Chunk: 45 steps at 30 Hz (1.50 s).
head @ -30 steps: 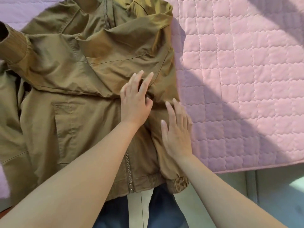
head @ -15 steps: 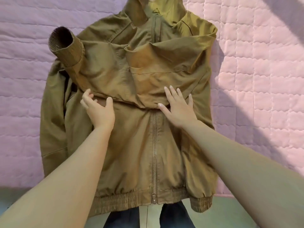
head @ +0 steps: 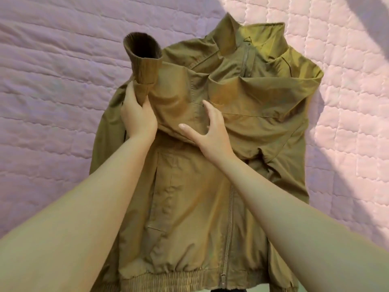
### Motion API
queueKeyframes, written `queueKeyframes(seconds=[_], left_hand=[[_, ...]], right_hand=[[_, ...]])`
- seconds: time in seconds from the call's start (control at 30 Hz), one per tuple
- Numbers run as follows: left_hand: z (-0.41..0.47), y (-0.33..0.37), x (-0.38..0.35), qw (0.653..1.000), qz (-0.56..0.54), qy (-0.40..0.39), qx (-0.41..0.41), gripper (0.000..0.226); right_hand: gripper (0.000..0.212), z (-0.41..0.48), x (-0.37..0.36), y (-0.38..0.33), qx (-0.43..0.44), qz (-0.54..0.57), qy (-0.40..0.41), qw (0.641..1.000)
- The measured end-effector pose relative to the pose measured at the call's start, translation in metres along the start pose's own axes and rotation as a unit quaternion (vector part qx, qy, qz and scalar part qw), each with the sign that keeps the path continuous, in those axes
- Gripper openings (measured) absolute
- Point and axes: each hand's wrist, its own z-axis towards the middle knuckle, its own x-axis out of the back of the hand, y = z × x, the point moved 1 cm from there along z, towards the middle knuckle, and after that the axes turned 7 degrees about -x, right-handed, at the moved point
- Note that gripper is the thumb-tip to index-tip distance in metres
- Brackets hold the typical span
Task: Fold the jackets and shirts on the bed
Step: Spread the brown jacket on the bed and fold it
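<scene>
Location: the olive zip jacket (head: 189, 218) lies front up on the pink quilted bedspread (head: 52, 81), hem toward the person, collar away.

Step in hand, as judged: laying a sleeve across the chest before the body is folded. The left hand (head: 137, 116) grips the sleeve (head: 179, 95) just below its ribbed cuff (head: 147, 68), fingers and thumb closed round the cloth; the right hand (head: 210, 133) rests spread on the crossed fabric at mid-chest, thumb and forefinger wide apart, holding nothing visible; its far fingers are hidden.

Recommended: use the right palm as an anchor at the fold line; draw the cuff end flat with the left, so that the cuff, which stands upright and gaping, comes to lie inside the jacket's outline; smooth outward from the zip to press out trapped air; square the sleeve edge to the side seam before any further fold.

Condition, near to far: the ribbed hem (head: 168, 281) is gathered at the near edge; the zip (head: 229, 218) appears closed; a slanted side pocket (head: 162, 186) lies flat; the lower body is fairly smooth; the chest is bunched into deep creases where the sleeves cross; the far shoulder puffs up; the collar (head: 248, 34) stands raised, its lining showing.
</scene>
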Motion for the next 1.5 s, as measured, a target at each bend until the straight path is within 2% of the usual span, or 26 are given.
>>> queueKeyframes(seconds=[0.07, 0.13, 0.2, 0.27, 0.3, 0.37, 0.47, 0.57, 0.63, 0.7, 0.73, 0.77, 0.83, 0.9, 0.97, 1.07, 1.1, 1.13, 1.17, 1.2, 1.27, 1.33, 1.4, 1.5], left_hand=[[-0.016, 0.006, -0.002, 0.992, 0.044, -0.036, -0.109, 0.048], [-0.033, 0.008, -0.009, 0.967, 0.086, -0.117, -0.207, 0.071], [-0.049, 0.008, -0.018, 0.929, 0.143, -0.167, -0.298, 0.081], [-0.06, 0.009, -0.028, 0.907, 0.182, -0.16, -0.344, 0.082], [-0.065, 0.009, -0.032, 0.911, 0.192, -0.151, -0.333, 0.084], [-0.068, 0.013, -0.036, 0.94, 0.17, -0.13, -0.266, 0.088], [-0.068, 0.022, -0.038, 0.972, 0.09, -0.093, -0.198, 0.086], [-0.076, 0.035, -0.041, 0.974, 0.091, -0.085, -0.188, 0.094], [-0.088, 0.041, -0.042, 0.957, 0.157, -0.094, -0.223, 0.102], [-0.1, 0.034, -0.047, 0.923, 0.237, -0.133, -0.272, 0.103], [-0.103, 0.027, -0.051, 0.901, 0.27, -0.175, -0.292, 0.101], [-0.106, 0.02, -0.053, 0.875, 0.304, -0.23, -0.297, 0.098], [-0.106, 0.007, -0.059, 0.815, 0.37, -0.347, -0.281, 0.088], [-0.1, -0.001, -0.065, 0.784, 0.384, -0.425, -0.242, 0.081], [-0.098, 0.005, -0.065, 0.794, 0.346, -0.423, -0.266, 0.078], [-0.098, 0.027, -0.074, 0.825, 0.264, -0.33, -0.376, 0.063], [-0.097, 0.033, -0.08, 0.821, 0.266, -0.311, -0.398, 0.061], [-0.096, 0.038, -0.089, 0.812, 0.284, -0.309, -0.407, 0.062], [-0.095, 0.04, -0.098, 0.798, 0.31, -0.321, -0.404, 0.067], [-0.094, 0.039, -0.107, 0.782, 0.343, -0.342, -0.392, 0.073], [-0.094, 0.029, -0.121, 0.75, 0.403, -0.375, -0.368, 0.085], [-0.089, 0.016, -0.126, 0.732, 0.44, -0.396, -0.338, 0.094], [-0.081, 0.005, -0.123, 0.73, 0.453, -0.42, -0.293, 0.102], [-0.074, -0.006, -0.112, 0.735, 0.447, -0.448, -0.242, 0.108]], right_hand=[[0.096, 0.009, -0.01, -0.031, -0.045, 0.142, -0.03, 0.988], [0.092, 0.021, -0.019, -0.054, -0.095, 0.27, -0.03, 0.958], [0.069, 0.029, -0.018, -0.062, -0.143, 0.335, 0.034, 0.931], [0.045, 0.034, -0.005, -0.058, -0.19, 0.37, 0.08, 0.906], [0.038, 0.035, 0.005, -0.057, -0.19, 0.384, 0.082, 0.9], [0.035, 0.033, 0.026, -0.057, -0.158, 0.437, 0.043, 0.884], [0.034, 0.024, 0.055, -0.06, -0.125, 0.542, -0.049, 0.829], [0.046, 0.02, 0.085, -0.048, -0.112, 0.621, -0.085, 0.771], [0.053, 0.022, 0.104, -0.02, -0.127, 0.64, -0.027, 0.757], [0.076, 0.018, 0.116, 0.017, -0.184, 0.632, 0.081, 0.748], [0.088, 0.017, 0.121, 0.037, -0.217, 0.618, 0.123, 0.746], [0.089, 0.015, 0.123, 0.054, -0.241, 0.608, 0.145, 0.742], [0.064, 0.009, 0.128, 0.082, -0.284, 0.576, 0.166, 0.748], [0.049, 0.011, 0.136, 0.101, -0.293, 0.523, 0.173, 0.781], [0.048, 0.02, 0.146, 0.105, -0.253, 0.488, 0.189, 0.813], [0.054, 0.022, 0.158, 0.101, -0.176, 0.478, 0.22, 0.832], [0.059, 0.02, 0.16, 0.102, -0.174, 0.415, 0.245, 0.859], [0.066, 0.016, 0.161, 0.103, -0.174, 0.296, 0.28, 0.896], [0.073, 0.011, 0.162, 0.104, -0.156, 0.14, 0.318, 0.925], [0.077, 0.007, 0.16, 0.105, -0.111, -0.011, 0.34, 0.934], [0.073, 0.003, 0.152, 0.102, 0.013, -0.232, 0.3, 0.925], [0.061, 0.009, 0.143, 0.111, 0.063, -0.37, 0.173, 0.91], [0.057, 0.018, 0.144, 0.128, -0.006, -0.443, 0.069, 0.894], [0.06, 0.028, 0.152, 0.144, -0.101, -0.458, -0.005, 0.883]])
